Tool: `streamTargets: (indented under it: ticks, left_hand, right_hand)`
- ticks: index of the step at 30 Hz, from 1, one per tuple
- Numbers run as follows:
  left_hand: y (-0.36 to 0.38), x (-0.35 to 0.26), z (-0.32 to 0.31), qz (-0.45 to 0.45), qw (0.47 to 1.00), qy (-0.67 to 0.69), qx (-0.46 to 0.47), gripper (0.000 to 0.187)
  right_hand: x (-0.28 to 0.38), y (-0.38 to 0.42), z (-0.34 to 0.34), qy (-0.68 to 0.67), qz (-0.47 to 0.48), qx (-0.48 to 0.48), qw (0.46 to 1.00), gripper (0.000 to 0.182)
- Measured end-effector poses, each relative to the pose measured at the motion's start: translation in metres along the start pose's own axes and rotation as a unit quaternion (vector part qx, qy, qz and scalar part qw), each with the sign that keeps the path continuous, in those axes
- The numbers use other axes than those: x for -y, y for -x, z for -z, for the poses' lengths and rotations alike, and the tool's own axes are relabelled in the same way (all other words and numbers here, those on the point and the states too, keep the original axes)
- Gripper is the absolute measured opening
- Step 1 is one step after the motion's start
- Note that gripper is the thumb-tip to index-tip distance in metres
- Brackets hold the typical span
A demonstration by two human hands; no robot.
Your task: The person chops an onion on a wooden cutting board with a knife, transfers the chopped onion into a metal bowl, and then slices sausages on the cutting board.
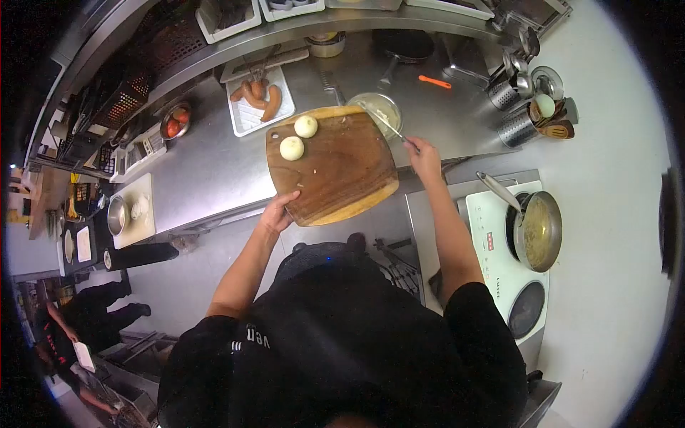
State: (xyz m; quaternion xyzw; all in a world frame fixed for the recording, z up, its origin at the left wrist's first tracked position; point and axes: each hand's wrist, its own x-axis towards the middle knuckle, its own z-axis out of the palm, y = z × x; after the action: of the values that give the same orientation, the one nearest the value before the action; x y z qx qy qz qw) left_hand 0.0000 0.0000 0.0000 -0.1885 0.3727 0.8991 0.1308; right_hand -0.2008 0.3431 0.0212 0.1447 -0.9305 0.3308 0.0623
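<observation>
My left hand (278, 212) grips the near left edge of a wooden cutting board (335, 164), thumb on top. Two peeled onions (292, 148) rest at the board's left side, with small pale bits scattered on the wood. My right hand (423, 157) is closed around the handle of a knife (389, 128). Its blade reaches over the board's far right corner, above a bowl (394, 107) holding pale chopped pieces. The bowl is partly hidden by the board.
Sausages (271, 103) lie in a white tray (242, 127) at the back. An orange-handled tool (435, 82) lies on the steel counter. To my right, a pan (539, 232) with yellowish liquid sits on a white cooktop (492, 285). Utensil holders (515, 128) stand behind; another person (78, 328) is at far left.
</observation>
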Motion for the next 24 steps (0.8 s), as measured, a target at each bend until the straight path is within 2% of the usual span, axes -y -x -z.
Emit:
streamTargets:
  ticks: [2, 6, 8, 12, 15, 17, 18, 20, 24]
  left_hand:
    - [0.0, -0.001, 0.002, 0.011, 1.0, 0.011, -0.011, 0.05]
    - [-0.004, 0.006, 0.007, 0.012, 1.0, 0.017, -0.009, 0.049]
    - [-0.005, 0.006, 0.009, 0.012, 1.0, 0.017, -0.006, 0.049]
    - [0.003, 0.006, 0.011, 0.016, 0.999, 0.027, -0.005, 0.05]
    - [0.014, 0.009, 0.019, 0.013, 1.0, 0.004, -0.015, 0.051]
    - [0.022, 0.013, 0.027, -0.014, 1.0, 0.016, -0.019, 0.052]
    - [0.025, 0.016, 0.033, -0.015, 1.0, 0.018, -0.021, 0.052]
    - [0.031, 0.016, 0.049, -0.001, 0.999, 0.026, -0.044, 0.051]
    - [0.039, 0.016, 0.064, 0.0, 0.999, 0.038, -0.033, 0.048]
  right_hand:
    - [0.003, -0.005, -0.001, 0.004, 0.012, -0.027, 1.0, 0.028]
    - [0.035, 0.041, 0.004, -0.019, 0.019, -0.004, 1.0, 0.026]
    - [0.048, 0.061, -0.001, 0.006, 0.094, -0.009, 0.996, 0.024]
    - [0.051, 0.046, -0.01, 0.007, 0.086, -0.003, 0.996, 0.022]
    - [0.037, 0.018, -0.009, 0.019, 0.032, -0.027, 0.999, 0.023]
    - [0.03, 0.003, 0.004, 0.079, -0.007, -0.008, 0.997, 0.024]
    - [0.033, 0.003, 0.011, 0.078, -0.006, -0.005, 0.997, 0.024]
    - [0.045, 0.001, 0.021, -0.017, 0.056, -0.081, 0.995, 0.027]
    - [0.031, 0.01, -0.004, 0.029, 0.049, -0.074, 0.996, 0.03]
